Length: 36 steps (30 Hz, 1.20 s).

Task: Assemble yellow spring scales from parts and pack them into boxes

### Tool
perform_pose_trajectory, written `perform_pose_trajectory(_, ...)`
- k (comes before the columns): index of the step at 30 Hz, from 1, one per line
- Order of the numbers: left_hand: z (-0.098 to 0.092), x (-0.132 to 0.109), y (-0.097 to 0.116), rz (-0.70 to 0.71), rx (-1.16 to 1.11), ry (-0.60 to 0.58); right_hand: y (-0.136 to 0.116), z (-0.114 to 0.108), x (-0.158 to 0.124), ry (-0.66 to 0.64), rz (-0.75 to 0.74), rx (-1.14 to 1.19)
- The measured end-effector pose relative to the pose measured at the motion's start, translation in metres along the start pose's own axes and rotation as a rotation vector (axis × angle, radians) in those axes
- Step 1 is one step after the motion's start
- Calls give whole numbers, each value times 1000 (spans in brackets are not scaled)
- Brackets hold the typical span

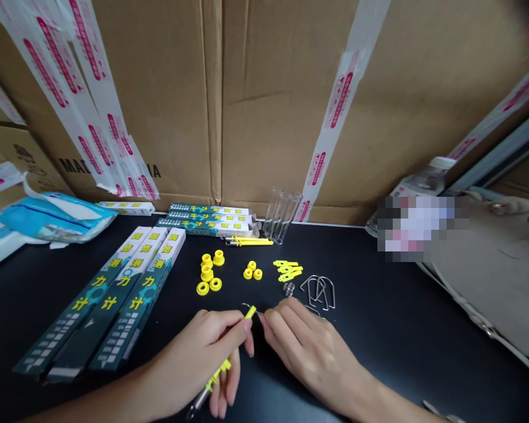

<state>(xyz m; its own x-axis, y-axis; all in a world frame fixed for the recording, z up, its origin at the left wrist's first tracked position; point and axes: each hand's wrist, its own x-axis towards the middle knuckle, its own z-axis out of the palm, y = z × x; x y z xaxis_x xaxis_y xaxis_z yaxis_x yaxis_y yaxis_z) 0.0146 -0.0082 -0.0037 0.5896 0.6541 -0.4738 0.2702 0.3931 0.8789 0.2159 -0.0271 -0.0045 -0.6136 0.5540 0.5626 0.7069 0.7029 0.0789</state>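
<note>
My left hand [203,346] is closed around a yellow rod [250,312] with a metal spring end [198,403] sticking out below the palm. Fingertips of my right hand [306,346] pinch a thin metal wire [259,313] at the rod's upper end. Beyond the hands lie yellow collars [207,272], small yellow rings [253,272], flat yellow pieces [287,270], small metal parts [288,288] and bent wire hooks [320,292]. Yellow rods with springs [251,241] rest farther back, beside upright clear tubes [282,216].
Long printed boxes [110,294] lie at the left, with more boxes [207,219] at the back. A blue packet [57,217] sits far left. On the right are a bottle [427,176] and a beige bag [498,264]. Cardboard [273,117] stands behind.
</note>
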Motion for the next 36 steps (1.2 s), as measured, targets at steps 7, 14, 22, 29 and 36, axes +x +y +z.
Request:
perform_pose_trajectory(7,-1,-1,3,-161,112,23,-4,3,-4,10,-29,-75)
perform_pose_trajectory(14,6,-4,3,-261,401,105,-8,9,1,-1,13,-82)
perform_pose_trajectory(22,12,-7,21,-332,475,135,-8,10,0,3,60,-5)
perform_pose_trajectory(29,7,0,3,-313,440,104,-9,10,-2,-22,67,25)
perform_pose_trajectory(36,11,-3,2,-265,409,71,-6,10,-1,-52,59,49)
